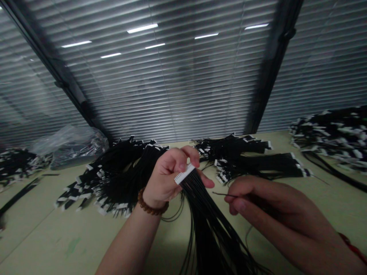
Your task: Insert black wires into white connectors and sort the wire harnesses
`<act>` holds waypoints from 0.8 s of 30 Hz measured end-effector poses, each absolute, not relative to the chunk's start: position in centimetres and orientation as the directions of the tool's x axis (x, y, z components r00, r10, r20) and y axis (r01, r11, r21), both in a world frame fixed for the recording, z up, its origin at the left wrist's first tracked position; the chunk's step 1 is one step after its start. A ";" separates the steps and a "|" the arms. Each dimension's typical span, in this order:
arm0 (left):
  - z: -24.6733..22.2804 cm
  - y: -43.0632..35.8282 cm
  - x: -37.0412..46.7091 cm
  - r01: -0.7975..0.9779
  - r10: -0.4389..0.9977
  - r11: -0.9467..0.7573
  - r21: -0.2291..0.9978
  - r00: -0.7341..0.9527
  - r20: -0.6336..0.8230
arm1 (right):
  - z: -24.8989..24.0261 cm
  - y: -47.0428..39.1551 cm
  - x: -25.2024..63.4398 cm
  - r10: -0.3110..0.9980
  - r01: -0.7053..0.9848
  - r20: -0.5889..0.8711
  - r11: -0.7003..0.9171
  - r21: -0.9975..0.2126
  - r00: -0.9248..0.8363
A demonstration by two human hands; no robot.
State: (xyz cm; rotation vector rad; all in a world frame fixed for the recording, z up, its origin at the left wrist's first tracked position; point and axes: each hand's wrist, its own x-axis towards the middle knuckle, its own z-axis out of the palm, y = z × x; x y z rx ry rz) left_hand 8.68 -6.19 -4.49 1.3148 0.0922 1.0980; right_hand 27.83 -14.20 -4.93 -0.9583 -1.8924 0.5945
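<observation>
My left hand [169, 172], with a brown bead bracelet [151, 204] at the wrist, grips a white multi-pin connector [185, 174] between thumb and fingers. A thick bundle of black wires [206, 225] runs from that connector down toward me. To the right, my right hand [266, 214] pinches a single thin black wire [222, 194] between thumb and forefinger. Its bare tip points left toward the connector and is apart from it. The rest of this wire is mostly hidden by the hand.
Black wire bundles with white connectors lie behind my left hand [123, 179] and at the back right [266, 166]. A larger pile [338, 137] sits far right. A clear plastic bag [77, 145] rests at the left on the pale table [69, 240]. Window blinds [172, 95] rise behind.
</observation>
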 end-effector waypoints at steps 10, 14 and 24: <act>-3.6 -6.4 8.4 -0.397 0.832 0.000 0.918 0.508 0.220 | -5.2 -13.4 27.6 0.849 0.343 0.486 0.529 -0.776 -0.210; -3.1 -7.4 8.5 -0.356 0.834 0.155 0.922 0.547 0.071 | -5.9 -13.3 27.1 0.908 0.324 0.342 0.408 -0.854 -0.242; -2.8 -8.1 8.4 -0.398 0.792 0.269 0.877 0.610 0.034 | -5.5 -13.2 26.1 0.908 0.166 0.222 0.295 -0.941 -0.356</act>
